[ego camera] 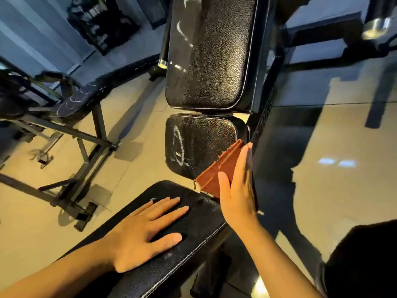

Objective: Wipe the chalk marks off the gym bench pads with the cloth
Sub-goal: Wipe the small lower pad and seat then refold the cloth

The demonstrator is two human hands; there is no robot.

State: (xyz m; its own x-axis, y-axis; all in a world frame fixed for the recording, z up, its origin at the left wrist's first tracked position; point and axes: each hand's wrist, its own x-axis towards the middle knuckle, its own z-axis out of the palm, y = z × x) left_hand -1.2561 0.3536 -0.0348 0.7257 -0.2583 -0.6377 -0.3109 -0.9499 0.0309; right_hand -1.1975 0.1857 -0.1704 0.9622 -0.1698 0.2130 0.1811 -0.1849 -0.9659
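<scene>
Fingers [242, 166] of the right hand [236, 190] lay straight and together, pressed flat against the folded rust-brown cloth [221, 166], thumb apart along its lower edge; no curl round the fabric could be seen. The cloth stood nearly on edge at the right border of the small seat pad [204, 143], beside the dark frame upright [264, 117]. The left hand [144, 231] rested open, fingers spread, on the near pad [193, 239], bracing it.

Chalk remained: an oval with cross-strokes [179, 147] on the left half of the small seat pad, streaks [182, 33] up the long back pad [210, 52], a small smudge [153, 199] just beyond the left fingertips.

To wipe well, the cloth would probably need laying flat on the leather, then drawing leftward across the oval under an even palm, overlapping strokes, refolding to a clean face once whitened. The left hand's brace likely helped steady the reach.
</scene>
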